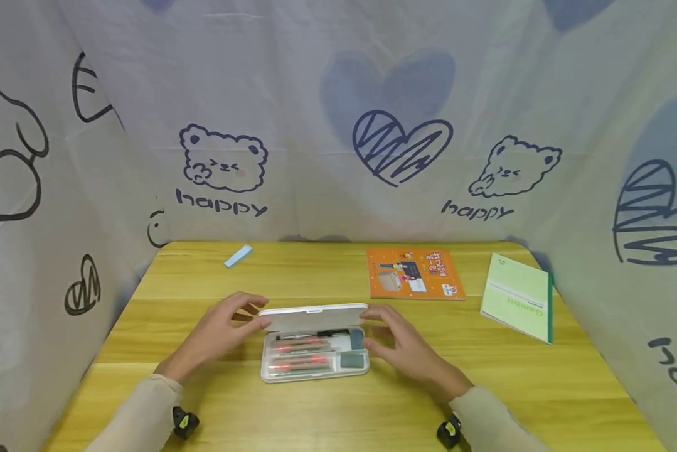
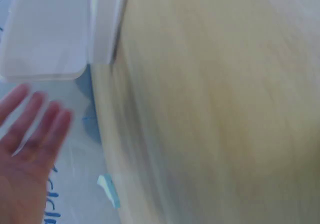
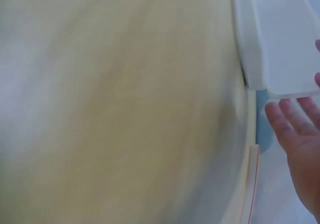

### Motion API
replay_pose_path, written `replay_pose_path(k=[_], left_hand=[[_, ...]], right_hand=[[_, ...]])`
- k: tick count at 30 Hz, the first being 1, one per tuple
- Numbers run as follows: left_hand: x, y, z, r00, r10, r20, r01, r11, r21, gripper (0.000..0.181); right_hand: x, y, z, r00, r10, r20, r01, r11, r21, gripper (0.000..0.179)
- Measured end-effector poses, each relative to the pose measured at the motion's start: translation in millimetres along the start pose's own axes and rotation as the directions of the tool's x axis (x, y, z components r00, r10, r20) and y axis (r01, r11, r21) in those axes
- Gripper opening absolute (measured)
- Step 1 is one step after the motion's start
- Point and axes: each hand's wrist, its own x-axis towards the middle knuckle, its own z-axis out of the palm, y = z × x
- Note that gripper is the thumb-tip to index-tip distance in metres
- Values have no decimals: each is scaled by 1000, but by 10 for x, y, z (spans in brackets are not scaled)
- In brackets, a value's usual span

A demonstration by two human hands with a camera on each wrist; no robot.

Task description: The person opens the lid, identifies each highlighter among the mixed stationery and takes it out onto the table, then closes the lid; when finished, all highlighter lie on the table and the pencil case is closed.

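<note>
Swinging lid [image 1: 315, 319] evenly from both ends seemed best; left grip [image 1: 223, 328] and right grip [image 1: 404, 346] relaxed, clasping nothing.

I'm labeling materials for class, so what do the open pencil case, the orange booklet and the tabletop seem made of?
Pencil case: likely smooth, whitish plastic, from its even shell and rounded corners. Orange booklet: probably smooth-faced printed paper; it's thin and flat. Tabletop: lightly shiny wood or wood-look laminate; grain streaks show, but can't settle which.
</note>
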Motion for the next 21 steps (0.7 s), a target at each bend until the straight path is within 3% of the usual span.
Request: replay_pose_path(k=[2,4,6,8,10,12,14,19,21], left_hand=[[-16,8,-15,991,88,-101,-87,996,12,33],[-34,17,-8,967,214,-139,-208,977,55,27],[-56,17,25,938,333,-96,-320,939,128,27],[-89,24,67,924,383,0,-376,907,189,30],[-127,34,111,932,350,97,-363,901,237,39],[-164,53,140,950,259,172,-298,917,265,50],[-184,70,159,959,177,222,-235,934,268,61],[-182,46,179,948,118,296,-197,947,254,77],[-181,33,178,943,108,315,-193,949,251,80]], right_hand=[[45,-9,-12,1000,19,4,-19,1000,7,50],[89,-17,-28,999,42,6,-42,999,9,52],[131,-10,-39,999,51,3,-51,999,2,54],[169,-2,-49,998,64,0,-64,998,-1,55],[205,12,-51,998,70,-2,-70,997,-11,55],[238,26,-44,997,71,-8,-71,997,-23,54],[262,20,-36,997,63,-40,-65,997,-44,51],[291,-79,10,978,-31,-206,1,989,-147,36],[306,-139,58,976,-63,-208,22,981,-190,28]])
